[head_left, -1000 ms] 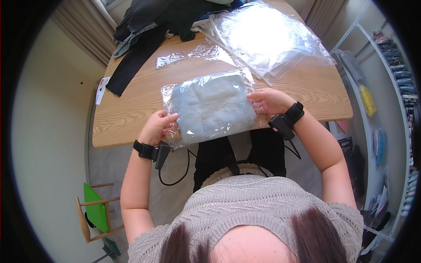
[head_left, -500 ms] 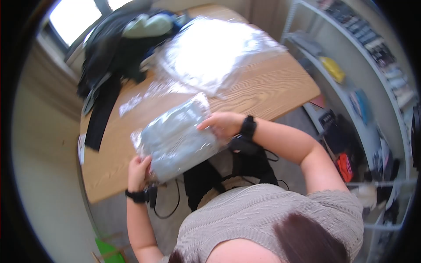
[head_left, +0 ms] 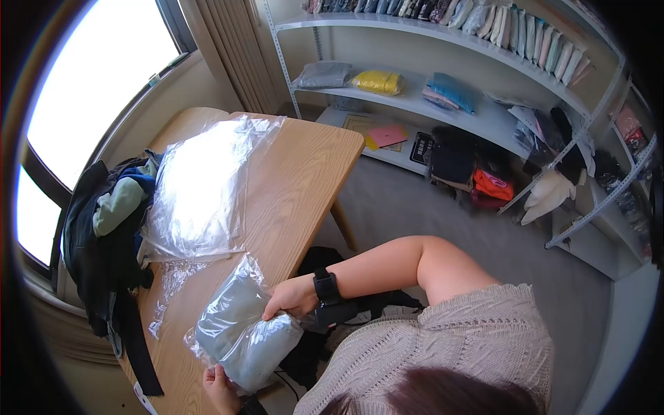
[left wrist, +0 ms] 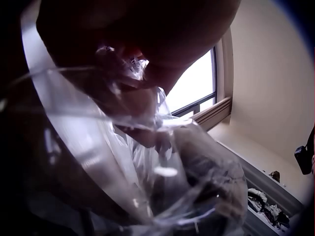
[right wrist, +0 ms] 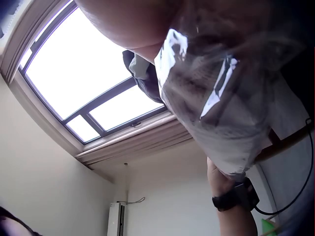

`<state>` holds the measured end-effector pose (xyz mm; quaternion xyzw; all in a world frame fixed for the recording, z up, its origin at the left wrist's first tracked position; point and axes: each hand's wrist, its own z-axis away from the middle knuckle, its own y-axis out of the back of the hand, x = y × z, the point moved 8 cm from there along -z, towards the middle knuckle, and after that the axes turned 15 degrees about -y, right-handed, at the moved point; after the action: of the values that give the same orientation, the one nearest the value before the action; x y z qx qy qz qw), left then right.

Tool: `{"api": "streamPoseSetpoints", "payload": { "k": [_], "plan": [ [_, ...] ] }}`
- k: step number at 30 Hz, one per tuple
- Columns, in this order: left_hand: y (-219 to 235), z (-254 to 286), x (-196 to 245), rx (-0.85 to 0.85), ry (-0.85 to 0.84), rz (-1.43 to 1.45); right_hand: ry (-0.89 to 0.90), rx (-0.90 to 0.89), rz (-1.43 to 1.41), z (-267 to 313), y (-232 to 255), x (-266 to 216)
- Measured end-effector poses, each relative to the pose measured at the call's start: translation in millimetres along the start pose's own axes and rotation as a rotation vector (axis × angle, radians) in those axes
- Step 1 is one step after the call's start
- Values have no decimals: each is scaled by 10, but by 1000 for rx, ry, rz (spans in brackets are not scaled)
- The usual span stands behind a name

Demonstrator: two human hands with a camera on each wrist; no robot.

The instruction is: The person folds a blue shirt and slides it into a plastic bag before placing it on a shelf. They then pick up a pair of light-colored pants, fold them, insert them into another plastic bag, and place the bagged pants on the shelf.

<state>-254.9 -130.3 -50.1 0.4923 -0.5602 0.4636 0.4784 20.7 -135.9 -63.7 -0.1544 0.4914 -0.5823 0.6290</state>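
A clear plastic bag with a folded light blue garment inside is held at the table's near edge, bending under the grip. My right hand grips its upper right side, thumb on top. My left hand pinches the lower left edge between thumb and fingers. The left wrist view is dark, with crinkled plastic close below the left hand. In the right wrist view the shiny bag hangs between the right hand and the left hand.
A stack of clear plastic bags lies on the wooden table, with a smaller crumpled bag beside it. Dark clothes are heaped by the window. White shelves with packed garments stand beyond the grey floor.
The head view has swung right toward the shelves. Both hands still hold the bagged garment, which has turned and now bends in the middle; it lay flatter before.
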Motion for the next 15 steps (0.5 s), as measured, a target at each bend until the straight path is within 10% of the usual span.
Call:
{"api": "streamPoseSetpoints", "payload": {
  "k": [7,15],
  "plan": [
    [-1330,-196,478,-139,-58,-135,409,188,4,1921,265,22],
    [-2508,-413,500,-377,-506,-694,814,630,-244,3866,1266,320]
  ]
}}
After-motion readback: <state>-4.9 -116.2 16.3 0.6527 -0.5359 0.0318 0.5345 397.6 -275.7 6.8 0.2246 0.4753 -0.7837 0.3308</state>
